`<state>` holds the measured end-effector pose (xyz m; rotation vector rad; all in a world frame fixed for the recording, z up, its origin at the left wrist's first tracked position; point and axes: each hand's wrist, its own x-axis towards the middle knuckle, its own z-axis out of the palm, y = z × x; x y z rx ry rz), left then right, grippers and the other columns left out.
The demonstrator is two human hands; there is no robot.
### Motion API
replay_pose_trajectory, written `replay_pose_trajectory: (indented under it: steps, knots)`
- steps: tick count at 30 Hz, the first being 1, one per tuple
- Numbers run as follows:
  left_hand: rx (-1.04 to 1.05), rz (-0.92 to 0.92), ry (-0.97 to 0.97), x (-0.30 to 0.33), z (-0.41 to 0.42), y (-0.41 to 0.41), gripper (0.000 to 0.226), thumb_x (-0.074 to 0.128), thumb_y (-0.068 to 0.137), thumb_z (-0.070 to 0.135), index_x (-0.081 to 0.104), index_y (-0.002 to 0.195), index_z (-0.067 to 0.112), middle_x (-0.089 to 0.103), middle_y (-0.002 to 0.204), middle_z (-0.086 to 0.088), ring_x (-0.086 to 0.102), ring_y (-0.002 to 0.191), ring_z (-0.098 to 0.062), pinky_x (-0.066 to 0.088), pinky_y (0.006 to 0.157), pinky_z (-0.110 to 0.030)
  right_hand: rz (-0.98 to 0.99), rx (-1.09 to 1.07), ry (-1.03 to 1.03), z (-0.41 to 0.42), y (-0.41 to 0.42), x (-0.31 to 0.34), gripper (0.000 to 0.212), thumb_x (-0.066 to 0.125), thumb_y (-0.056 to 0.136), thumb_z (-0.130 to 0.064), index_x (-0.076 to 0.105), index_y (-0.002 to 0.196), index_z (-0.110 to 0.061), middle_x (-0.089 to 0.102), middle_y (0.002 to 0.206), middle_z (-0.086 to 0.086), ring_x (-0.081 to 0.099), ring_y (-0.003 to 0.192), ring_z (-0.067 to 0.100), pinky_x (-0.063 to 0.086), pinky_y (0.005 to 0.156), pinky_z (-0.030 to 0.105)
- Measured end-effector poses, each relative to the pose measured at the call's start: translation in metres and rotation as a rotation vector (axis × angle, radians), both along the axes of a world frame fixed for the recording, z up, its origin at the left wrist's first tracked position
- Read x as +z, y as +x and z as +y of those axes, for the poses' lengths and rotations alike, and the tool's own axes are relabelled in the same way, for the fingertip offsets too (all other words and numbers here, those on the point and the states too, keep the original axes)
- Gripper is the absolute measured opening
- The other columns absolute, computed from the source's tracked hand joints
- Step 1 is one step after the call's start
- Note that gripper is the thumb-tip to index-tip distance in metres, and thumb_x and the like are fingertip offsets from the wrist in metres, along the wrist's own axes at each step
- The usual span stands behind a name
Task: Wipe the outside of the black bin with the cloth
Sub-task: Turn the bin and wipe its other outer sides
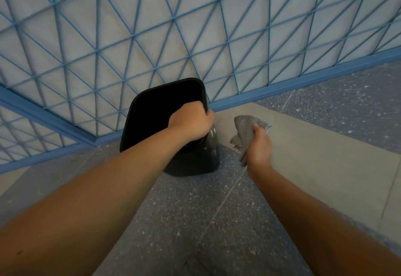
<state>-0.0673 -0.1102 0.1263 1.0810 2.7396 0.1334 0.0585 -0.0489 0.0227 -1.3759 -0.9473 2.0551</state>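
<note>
The black bin (152, 119) stands on the speckled grey floor (195, 221), right up against the blue lattice partition (173, 26) where two of its panels meet in a corner. It leans a little, its open mouth turned up toward the person. The left hand (191, 121) is clamped over the bin's right-hand rim, fingers hooked inside and thumb on the outer wall. Pale smudges and streaks show on the bin's outer side just below that hand.

The right hand (258, 145) is off to the right of the bin, not touching it, and is closed round a crumpled grey cloth (245, 128). Part of the cloth bunches out above the fingers and a corner hangs below the palm. The cloth is near the bin's right side but clear of it, held in the air above a lighter beige strip of floor (314, 156) that runs diagonally away from the foot of the partition.
</note>
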Motion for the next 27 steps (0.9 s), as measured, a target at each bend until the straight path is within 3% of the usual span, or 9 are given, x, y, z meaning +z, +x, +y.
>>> replay_pose_trajectory:
  steps: [4,8,11,14,16,19,23,25,27]
  knots:
    - [-0.072,-0.078,0.035,-0.001,-0.038,-0.005,0.045,0.035,0.095,0.062,0.053,0.081,0.023,0.064,0.088,0.003,0.062,0.088,-0.025,0.047,0.073,-0.038,0.010,0.031,0.065,-0.001,0.006,-0.001,0.039,0.043,0.102,-0.040,0.061,0.103,-0.006,0.059,0.074,0.008,0.057,0.050,0.011,0.039,0.035,0.017]
    - [0.064,-0.309,0.160,-0.005,-0.051,-0.009,0.060,0.031,0.094,0.069,0.065,0.122,0.027,0.066,0.127,-0.002,0.058,0.120,-0.024,0.043,0.103,-0.041,0.096,0.124,0.219,-0.020,0.007,0.008,0.029,0.044,0.106,-0.028,0.063,0.090,-0.013,0.062,0.079,-0.002,0.059,0.063,-0.003,0.045,0.052,0.009]
    - [0.008,-0.304,0.173,-0.009,-0.043,-0.005,0.056,0.033,0.098,0.061,0.070,0.108,0.020,0.071,0.111,-0.005,0.063,0.109,-0.024,0.047,0.097,-0.039,0.192,0.298,0.300,-0.044,-0.002,0.014,0.033,0.040,0.108,-0.028,0.067,0.110,-0.009,0.074,0.103,0.007,0.069,0.101,0.010,0.053,0.088,0.025]
    - [-0.020,-0.327,0.213,-0.010,-0.037,-0.006,0.049,0.037,0.101,0.050,0.071,0.094,0.016,0.072,0.094,-0.002,0.066,0.095,-0.019,0.050,0.083,-0.034,0.365,0.408,0.240,-0.071,-0.009,0.021,0.059,0.037,0.100,-0.043,0.043,0.151,-0.013,0.048,0.153,0.010,0.043,0.144,0.017,0.032,0.121,0.037]
    - [-0.002,-0.351,0.264,-0.012,-0.037,-0.005,0.046,0.039,0.101,0.048,0.065,0.075,0.021,0.067,0.078,0.005,0.064,0.082,-0.014,0.044,0.069,-0.026,0.482,0.325,0.166,-0.083,-0.010,0.019,0.062,0.034,0.097,-0.047,0.046,0.150,-0.018,0.048,0.156,0.002,0.041,0.147,0.013,0.028,0.126,0.040]
    - [0.050,-0.411,0.327,-0.022,-0.032,0.003,0.046,0.042,0.099,0.051,0.068,0.074,0.022,0.071,0.082,0.003,0.066,0.083,-0.010,0.047,0.074,-0.024,0.422,0.124,0.225,-0.087,-0.016,0.013,0.038,0.037,0.097,-0.047,0.062,0.125,-0.039,0.060,0.134,-0.003,0.053,0.134,0.017,0.037,0.119,0.046]
    - [0.110,-0.523,0.423,-0.028,-0.022,0.012,0.041,0.049,0.086,0.052,0.075,0.079,0.021,0.075,0.079,0.001,0.071,0.083,-0.012,0.054,0.083,-0.035,0.165,0.124,0.465,-0.075,-0.045,0.010,0.046,0.025,0.090,-0.063,0.032,0.136,-0.063,0.031,0.159,-0.011,0.018,0.153,0.014,0.010,0.128,0.044]
    - [0.118,-0.540,0.455,-0.028,-0.021,0.013,0.036,0.051,0.085,0.050,0.074,0.072,0.026,0.075,0.072,0.006,0.070,0.075,-0.007,0.054,0.075,-0.033,0.185,0.195,0.457,-0.063,-0.054,0.004,0.050,0.021,0.095,-0.060,0.023,0.145,-0.059,0.015,0.169,-0.014,0.003,0.157,0.007,0.000,0.128,0.040]
    - [0.116,-0.511,0.452,-0.027,-0.019,0.013,0.035,0.052,0.088,0.047,0.072,0.064,0.031,0.071,0.063,0.012,0.068,0.068,-0.006,0.049,0.069,-0.029,0.240,0.187,0.286,-0.051,-0.060,-0.011,0.049,0.025,0.106,-0.044,0.031,0.154,-0.037,0.022,0.168,-0.008,0.011,0.157,0.009,0.006,0.130,0.042]
